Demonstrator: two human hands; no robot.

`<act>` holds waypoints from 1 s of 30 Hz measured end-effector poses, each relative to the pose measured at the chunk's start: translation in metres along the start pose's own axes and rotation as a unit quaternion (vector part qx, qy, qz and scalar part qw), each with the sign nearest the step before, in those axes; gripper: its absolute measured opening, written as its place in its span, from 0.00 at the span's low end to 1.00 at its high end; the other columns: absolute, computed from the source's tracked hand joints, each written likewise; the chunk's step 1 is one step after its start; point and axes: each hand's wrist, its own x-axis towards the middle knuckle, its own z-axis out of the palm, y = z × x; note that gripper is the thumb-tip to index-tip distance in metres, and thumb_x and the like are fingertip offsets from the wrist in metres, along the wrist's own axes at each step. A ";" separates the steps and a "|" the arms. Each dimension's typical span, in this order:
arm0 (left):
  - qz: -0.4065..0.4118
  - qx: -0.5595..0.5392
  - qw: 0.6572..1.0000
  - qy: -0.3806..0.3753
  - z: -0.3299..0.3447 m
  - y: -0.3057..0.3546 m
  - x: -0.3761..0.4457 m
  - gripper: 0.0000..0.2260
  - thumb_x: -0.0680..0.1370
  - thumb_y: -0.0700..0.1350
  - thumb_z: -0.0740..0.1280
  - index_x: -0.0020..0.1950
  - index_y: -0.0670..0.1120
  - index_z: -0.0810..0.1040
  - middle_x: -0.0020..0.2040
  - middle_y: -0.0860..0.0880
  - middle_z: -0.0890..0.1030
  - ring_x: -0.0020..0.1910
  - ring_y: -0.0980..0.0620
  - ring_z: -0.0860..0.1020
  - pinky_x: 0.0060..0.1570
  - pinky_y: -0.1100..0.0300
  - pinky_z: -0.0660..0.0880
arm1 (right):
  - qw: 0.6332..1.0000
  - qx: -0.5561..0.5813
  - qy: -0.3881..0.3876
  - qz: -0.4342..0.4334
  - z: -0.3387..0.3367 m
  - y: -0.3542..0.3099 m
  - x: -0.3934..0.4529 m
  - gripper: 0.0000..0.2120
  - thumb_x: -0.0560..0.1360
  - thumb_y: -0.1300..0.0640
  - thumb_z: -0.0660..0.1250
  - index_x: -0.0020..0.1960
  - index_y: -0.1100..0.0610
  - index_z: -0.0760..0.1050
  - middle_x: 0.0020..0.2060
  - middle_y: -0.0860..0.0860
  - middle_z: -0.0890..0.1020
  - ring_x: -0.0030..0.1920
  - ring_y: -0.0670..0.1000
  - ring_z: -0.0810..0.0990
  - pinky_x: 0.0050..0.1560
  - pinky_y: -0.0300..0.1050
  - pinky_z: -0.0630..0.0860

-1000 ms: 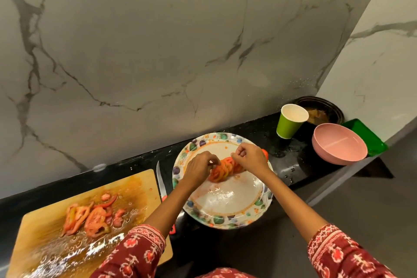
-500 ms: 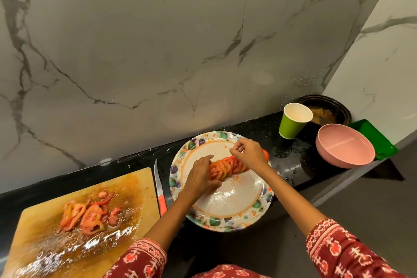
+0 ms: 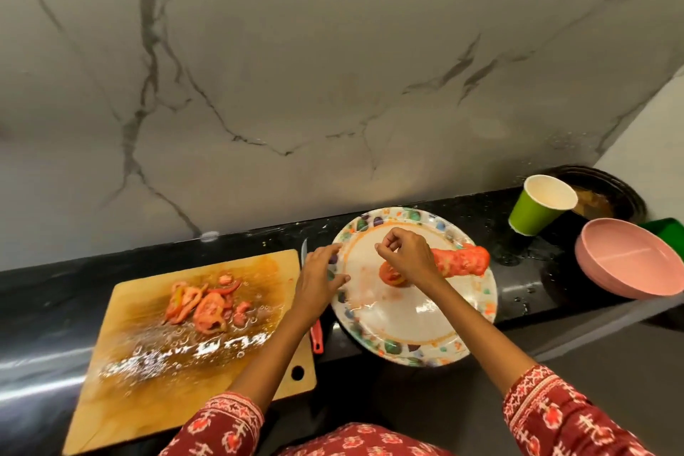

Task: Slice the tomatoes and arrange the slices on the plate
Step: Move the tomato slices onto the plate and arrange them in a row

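We see a marble wall (image 3: 333, 67) with dark grey veins filling the upper frame. At the right edge a second wall (image 3: 651, 130) meets it at a corner. Below runs a glossy black counter (image 3: 44, 307), wet with droplets at lower right. Light is warm and dim, glinting off the counter at lower left.

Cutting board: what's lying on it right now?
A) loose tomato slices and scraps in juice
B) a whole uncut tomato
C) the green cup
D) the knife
A: the cutting board holds only loose tomato slices and scraps in wet juice; the knife lies on the counter between the board and the plate, and the green cup stands beyond the plate.
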 end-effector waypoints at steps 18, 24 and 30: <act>-0.171 0.036 0.973 0.153 -0.168 -0.147 -0.091 0.13 0.74 0.39 0.69 0.58 0.45 0.78 0.56 0.46 0.79 0.57 0.48 0.75 0.58 0.54 0.72 | 0.955 -0.037 -0.250 -0.155 0.161 -0.154 -0.035 0.08 0.72 0.55 0.69 0.50 0.56 0.75 0.38 0.50 0.80 0.36 0.45 0.76 0.40 0.43 0.74; -0.156 0.021 0.977 0.143 -0.169 -0.158 -0.097 0.12 0.74 0.40 0.69 0.57 0.48 0.78 0.56 0.48 0.79 0.57 0.50 0.74 0.59 0.52 0.72 | 0.941 -0.140 -0.263 -0.157 0.195 -0.190 -0.041 0.05 0.73 0.58 0.67 0.49 0.54 0.74 0.38 0.49 0.76 0.40 0.48 0.74 0.33 0.36 0.67; -0.096 -0.009 0.985 0.145 -0.162 -0.148 -0.097 0.12 0.74 0.42 0.69 0.57 0.48 0.78 0.57 0.49 0.78 0.59 0.51 0.73 0.60 0.55 0.69 | 0.926 -0.140 -0.293 -0.192 0.185 -0.193 -0.042 0.04 0.73 0.59 0.68 0.45 0.55 0.73 0.40 0.49 0.75 0.42 0.48 0.73 0.35 0.36 0.67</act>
